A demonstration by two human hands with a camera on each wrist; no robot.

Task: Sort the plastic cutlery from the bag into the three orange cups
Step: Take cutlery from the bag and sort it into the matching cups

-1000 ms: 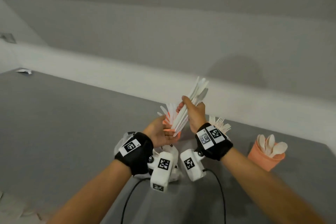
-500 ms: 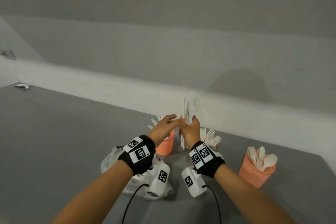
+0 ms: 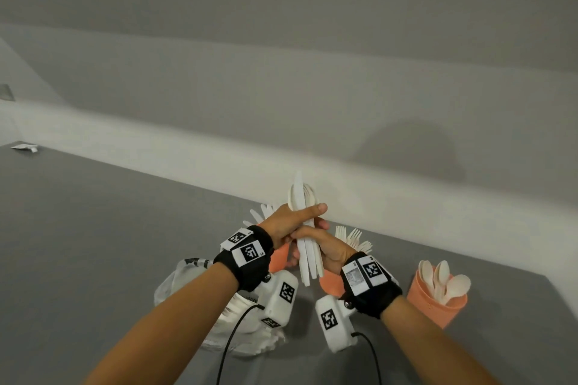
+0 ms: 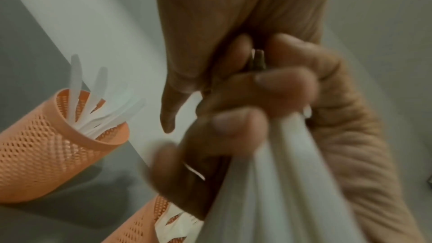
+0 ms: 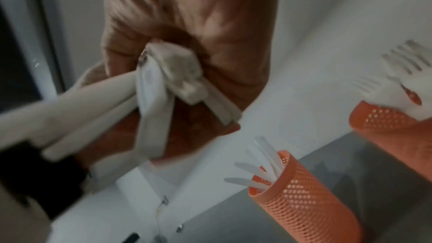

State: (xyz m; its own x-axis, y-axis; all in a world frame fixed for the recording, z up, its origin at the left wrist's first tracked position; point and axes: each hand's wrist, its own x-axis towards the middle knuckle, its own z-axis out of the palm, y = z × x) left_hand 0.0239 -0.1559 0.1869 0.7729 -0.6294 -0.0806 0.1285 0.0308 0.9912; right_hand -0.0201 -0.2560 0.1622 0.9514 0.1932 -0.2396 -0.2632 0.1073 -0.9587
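Both wrists hide most of the knife cup (image 3: 279,257) and fork cup (image 3: 331,283).

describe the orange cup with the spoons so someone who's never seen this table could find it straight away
On the grey tabletop, look right of the person's right hand, away from the two hands holding white plastic cutlery. The orange perforated plastic cup stands there alone. Only it holds rounded white plastic spoons; the other two hold flat knives and pronged forks.
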